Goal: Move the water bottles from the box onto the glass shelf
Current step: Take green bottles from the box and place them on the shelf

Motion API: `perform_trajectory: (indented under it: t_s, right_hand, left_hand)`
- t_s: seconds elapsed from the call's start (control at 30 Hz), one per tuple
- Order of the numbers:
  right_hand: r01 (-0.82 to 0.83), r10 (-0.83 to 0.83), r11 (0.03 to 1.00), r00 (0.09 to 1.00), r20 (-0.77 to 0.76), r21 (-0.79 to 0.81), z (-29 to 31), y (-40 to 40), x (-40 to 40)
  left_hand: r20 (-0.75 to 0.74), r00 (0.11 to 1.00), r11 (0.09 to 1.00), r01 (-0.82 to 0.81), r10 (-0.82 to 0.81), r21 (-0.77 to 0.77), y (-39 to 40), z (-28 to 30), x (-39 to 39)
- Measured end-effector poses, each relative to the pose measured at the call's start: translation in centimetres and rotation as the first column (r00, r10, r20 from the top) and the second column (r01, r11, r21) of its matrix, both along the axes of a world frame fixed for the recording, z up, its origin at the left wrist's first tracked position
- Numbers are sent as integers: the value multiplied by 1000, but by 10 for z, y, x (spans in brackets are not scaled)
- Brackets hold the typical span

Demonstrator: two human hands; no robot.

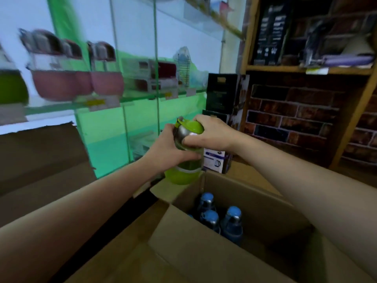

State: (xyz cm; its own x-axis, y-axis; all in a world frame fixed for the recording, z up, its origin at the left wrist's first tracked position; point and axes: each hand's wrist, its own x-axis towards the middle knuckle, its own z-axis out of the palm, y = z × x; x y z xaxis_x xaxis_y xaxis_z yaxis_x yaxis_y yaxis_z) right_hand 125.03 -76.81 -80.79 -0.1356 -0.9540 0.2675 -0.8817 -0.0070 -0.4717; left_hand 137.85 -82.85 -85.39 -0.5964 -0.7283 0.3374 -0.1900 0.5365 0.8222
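Both hands, left hand (167, 148) and right hand (210, 133), grip a lime-green, steel-shouldered plastic water bottle (186, 154) above the open cardboard box (265, 203), mid-transfer; next likely a lift up-left onto the glass shelf (142, 99).

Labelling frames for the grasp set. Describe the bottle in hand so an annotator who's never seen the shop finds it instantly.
Start at the open box at bottom centre, where blue bottles stand. Just above its far left corner, in front of the glass shelf, both hands hold one bottle: left hand round the body, right hand on the cap. It is the only green one, out of the box.
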Motion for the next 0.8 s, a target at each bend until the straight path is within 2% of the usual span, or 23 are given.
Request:
perform_trajectory:
  t_s: [0.17,0.3,0.4,0.6,0.8]
  right_hand:
    - [-132,141,978,989,42,-163,54,-17,82]
    - [-259,282,925,958,44,-279,90,-38,155]
    - [-337,370,880,928,37,-334,114,-53,208]
    - [-444,480,827,877,21,-345,137,-88,313]
    - [-429,458,856,888,38,-288,132,-122,377]
  left_hand:
    - [-147,973,965,-203,179,-167,-4,49,79]
    - [-272,918,911,-351,289,-218,-12,86,154]
    - [-306,880,860,-443,363,-253,-22,112,212]
    - [-352,794,791,-581,496,-194,-46,139,315]
    - [-362,714,741,-666,599,-89,-81,145,372]
